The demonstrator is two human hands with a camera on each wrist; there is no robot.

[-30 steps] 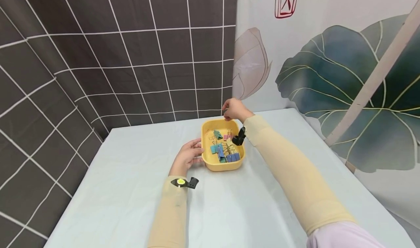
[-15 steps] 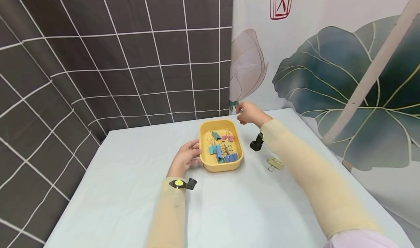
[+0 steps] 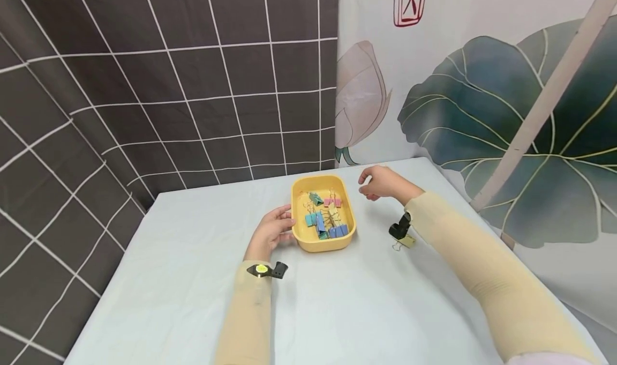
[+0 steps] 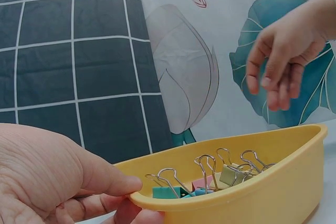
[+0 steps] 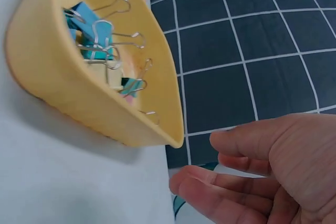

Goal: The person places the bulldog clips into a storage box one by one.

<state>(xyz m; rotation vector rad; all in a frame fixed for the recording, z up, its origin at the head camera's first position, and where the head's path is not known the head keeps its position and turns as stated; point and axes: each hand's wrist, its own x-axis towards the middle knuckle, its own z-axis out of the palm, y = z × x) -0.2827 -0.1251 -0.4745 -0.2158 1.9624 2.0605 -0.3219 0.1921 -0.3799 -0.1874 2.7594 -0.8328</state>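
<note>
My left hand grips the left side of a yellow plastic bin; in the left wrist view its thumb lies on the rim and its fingers are below the lip. Several binder clips in blue, teal, green, pink and pale yellow lie in the bin, wire handles sticking up. Right of the bin's far corner, my right hand hangs above the table with fingers loosely bent and nothing between them. In the right wrist view, a gap shows between thumb and fingers, near the bin's corner.
One yellow binder clip lies on the white-covered table right of the bin, partly hidden by the right wrist's camera mount. A dark gridded cloth and a leaf-printed cloth stand behind the table.
My right hand has moved from over the bin's far rim to the right and nearer, uncovering the loose yellow clip on the table. My left hand keeps its place on the bin.
</note>
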